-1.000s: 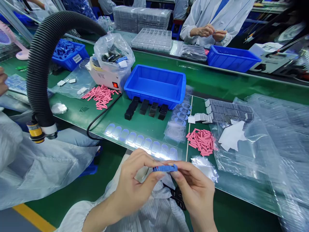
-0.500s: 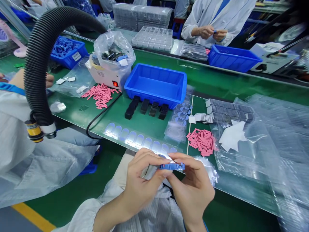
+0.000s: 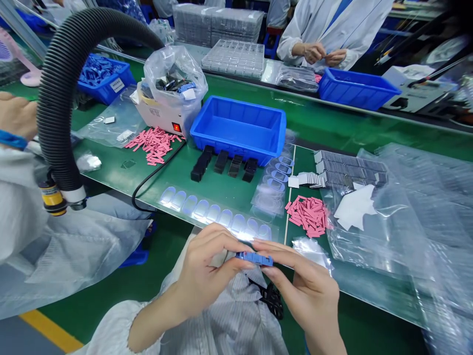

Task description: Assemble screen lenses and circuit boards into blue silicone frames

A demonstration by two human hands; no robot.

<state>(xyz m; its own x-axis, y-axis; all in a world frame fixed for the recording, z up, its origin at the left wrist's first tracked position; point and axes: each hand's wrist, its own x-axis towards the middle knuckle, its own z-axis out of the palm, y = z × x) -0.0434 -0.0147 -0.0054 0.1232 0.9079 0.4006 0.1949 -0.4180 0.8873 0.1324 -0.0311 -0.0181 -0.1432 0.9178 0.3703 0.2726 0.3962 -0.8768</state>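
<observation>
Just below the near edge of the table (image 3: 155, 183), over the person's lap, a small blue piece (image 3: 254, 258) is held up between the two hands, clear of the tabletop. Its ends and most of its broad faces are hidden by fingers, so only a narrow side can be seen: slim, straight, bright blue, with small notches along it that are too fine to make out. The left hand (image 3: 209, 271) pinches the left end between thumb and fingers; the right hand (image 3: 308, 283) pinches the other end, its thumb below and its fingers above. The right forearm is cut off by the bottom of the view.

Beyond the hands, a clear sheet of oval stickers (image 3: 213, 214) lies along the table edge, its right end close to the fingers, its surface partly lost in glare. To its right are a heap of pink strips (image 3: 308, 216) and some crumpled clear plastic (image 3: 313, 250), partly behind the right hand. Farther back stands a blue bin (image 3: 238, 121), with black blocks (image 3: 202, 165) in front of it. At the left, a thick black hose (image 3: 55, 108) covers part of a neighbour's hand (image 3: 16, 116), which the frame also cuts off
</observation>
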